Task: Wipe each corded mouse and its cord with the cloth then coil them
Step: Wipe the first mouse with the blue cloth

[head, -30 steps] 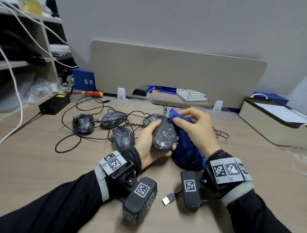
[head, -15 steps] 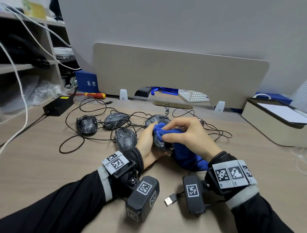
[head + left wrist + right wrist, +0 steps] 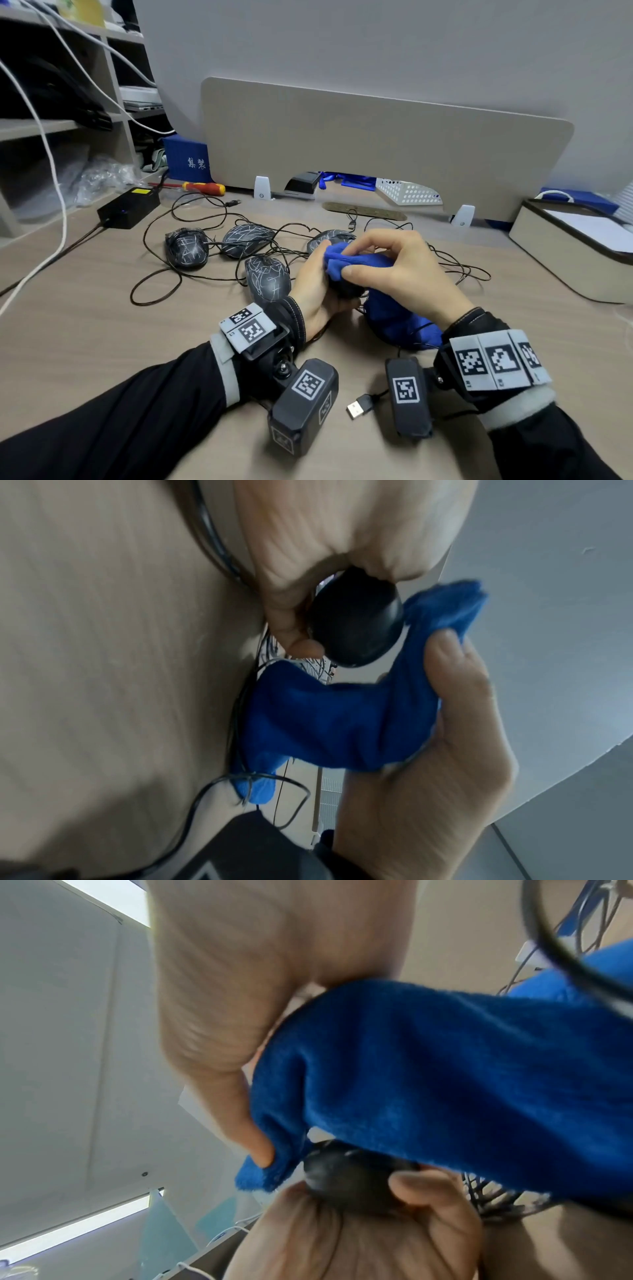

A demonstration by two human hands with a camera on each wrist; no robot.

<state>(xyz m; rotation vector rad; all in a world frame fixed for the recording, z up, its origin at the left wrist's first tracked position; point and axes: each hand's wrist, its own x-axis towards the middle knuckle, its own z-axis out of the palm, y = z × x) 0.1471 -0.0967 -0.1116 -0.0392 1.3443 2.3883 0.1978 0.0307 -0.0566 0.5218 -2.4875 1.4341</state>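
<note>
your left hand (image 3: 317, 291) cups a dark mouse (image 3: 356, 620) just above the counter (image 3: 85, 325), its long axis running away from you. your right hand (image 3: 400, 270) pinches the blue cloth (image 3: 356, 262) over its top. four more mice (image 3: 186, 247) lie among tangled cords beyond your left hand.

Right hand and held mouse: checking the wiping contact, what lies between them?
The blue cloth lies between the right hand and the black mouse in the left hand; both wrist views show it.
</note>
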